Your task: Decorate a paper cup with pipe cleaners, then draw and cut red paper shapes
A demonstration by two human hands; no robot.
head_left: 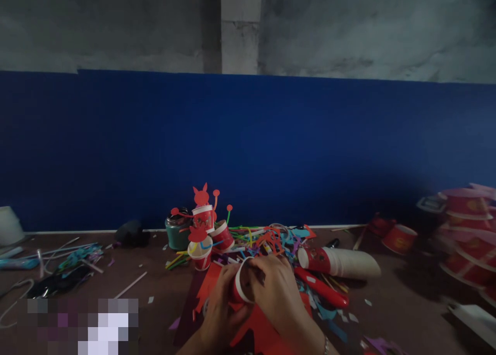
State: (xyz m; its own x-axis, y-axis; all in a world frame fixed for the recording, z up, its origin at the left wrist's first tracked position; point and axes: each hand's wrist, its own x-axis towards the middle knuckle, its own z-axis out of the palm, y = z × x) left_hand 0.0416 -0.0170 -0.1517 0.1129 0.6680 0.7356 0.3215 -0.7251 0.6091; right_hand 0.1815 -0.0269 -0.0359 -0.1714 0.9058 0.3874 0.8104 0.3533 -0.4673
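Observation:
A red paper cup with a white rim lies tilted in my left hand, its mouth turned to the right. My left fingers wrap round its side. The bent fingers of my right hand reach into the cup's mouth and touch near its rim; their tips, and whatever they pinch, are hidden. Beneath both hands is red paper. Just beyond stand red cup figures with paper heads and pipe-cleaner arms, one in front in a white-rimmed cup.
A stack of paper cups lies at the right, beside a red tool-like handle. Colourful scraps and pipe cleaners are heaped behind my hands. A teal jar stands left; stacked red cups stand far right. A blue panel borders the table.

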